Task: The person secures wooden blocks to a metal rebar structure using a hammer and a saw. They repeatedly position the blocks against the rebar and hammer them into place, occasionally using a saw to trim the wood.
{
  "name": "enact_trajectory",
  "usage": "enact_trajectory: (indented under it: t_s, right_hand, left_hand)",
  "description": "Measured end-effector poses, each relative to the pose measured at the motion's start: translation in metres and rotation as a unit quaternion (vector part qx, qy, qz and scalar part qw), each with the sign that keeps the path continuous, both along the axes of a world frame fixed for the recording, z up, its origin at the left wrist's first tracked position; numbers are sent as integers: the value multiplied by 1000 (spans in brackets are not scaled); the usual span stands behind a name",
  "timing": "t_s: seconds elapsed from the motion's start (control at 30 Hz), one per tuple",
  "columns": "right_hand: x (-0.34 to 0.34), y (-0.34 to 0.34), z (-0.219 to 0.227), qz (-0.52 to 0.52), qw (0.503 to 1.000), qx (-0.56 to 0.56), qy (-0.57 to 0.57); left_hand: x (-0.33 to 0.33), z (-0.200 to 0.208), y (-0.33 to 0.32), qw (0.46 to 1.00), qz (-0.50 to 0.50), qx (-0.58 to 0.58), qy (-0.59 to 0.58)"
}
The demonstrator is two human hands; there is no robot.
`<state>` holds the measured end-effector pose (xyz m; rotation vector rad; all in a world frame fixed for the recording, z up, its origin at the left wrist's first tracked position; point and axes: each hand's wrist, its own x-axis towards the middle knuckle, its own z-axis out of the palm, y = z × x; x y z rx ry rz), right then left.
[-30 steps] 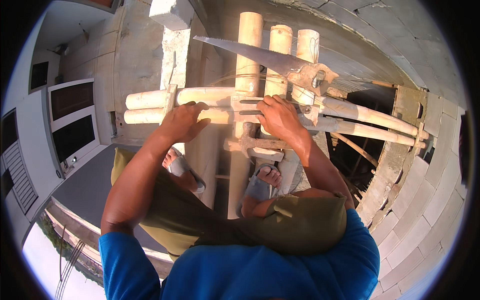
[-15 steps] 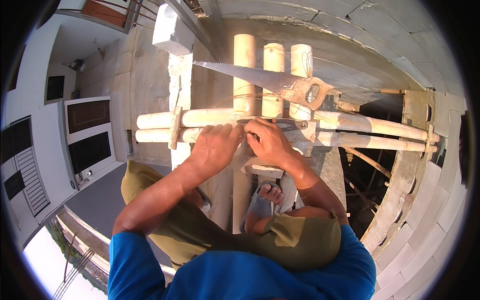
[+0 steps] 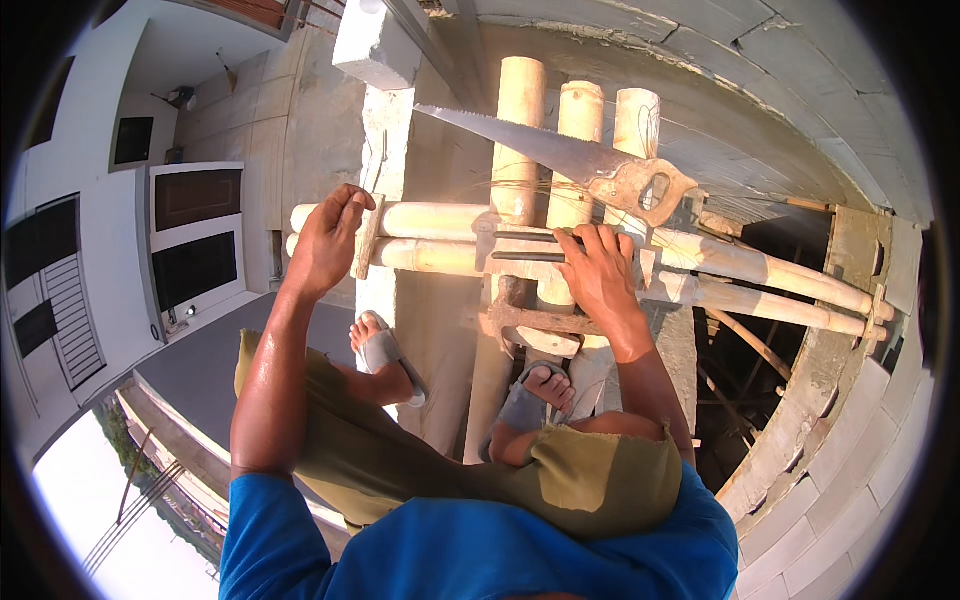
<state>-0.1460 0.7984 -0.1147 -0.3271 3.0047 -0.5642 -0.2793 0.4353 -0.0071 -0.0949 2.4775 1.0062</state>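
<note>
My left hand (image 3: pixel 332 238) is closed in a pinch at the left end of two pale horizontal poles (image 3: pixel 430 255), by a short wooden cleat (image 3: pixel 368 240). A thin piece of wire (image 3: pixel 379 165) seems to run up from its fingertips. My right hand (image 3: pixel 603 278) curls over a pair of pincers whose two dark handles (image 3: pixel 526 256) point left along the poles; its palm hides their head. Just below lies a hammer (image 3: pixel 510 292) with a wooden handle. Beyond the hands, a handsaw (image 3: pixel 540 145) with a wooden grip rests across three thick upright-running poles (image 3: pixel 520 90).
A white block (image 3: pixel 375 45) stands on a narrow ledge at the upper left. To the right, a dark opening (image 3: pixel 730 385) drops below the poles. My sandalled feet (image 3: pixel 385 350) are beside the poles. A grey block wall (image 3: pixel 830 100) curves round the right.
Both hands were together over the middle of the poles. The left has moved left to the cleat, and the right has moved right onto the pincers. The hammer is now uncovered.
</note>
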Motion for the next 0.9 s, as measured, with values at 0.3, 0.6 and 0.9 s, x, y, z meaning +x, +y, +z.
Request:
enact_trajectory:
  t_s: [0.3, 0.6, 0.9]
  right_hand:
    - [-6, -2, 24, 13, 999, -33, -16]
    - [-58, -38, 119, 177, 957, -26, 228]
    - [-63, -8, 99, 145, 907, -391, -66]
  left_hand:
    - [-2, -6, 16, 994, 20, 106, 27]
    - [26, 39, 90, 960, -262, 96, -5]
    - [21, 66, 78, 925, -375, 4, 62]
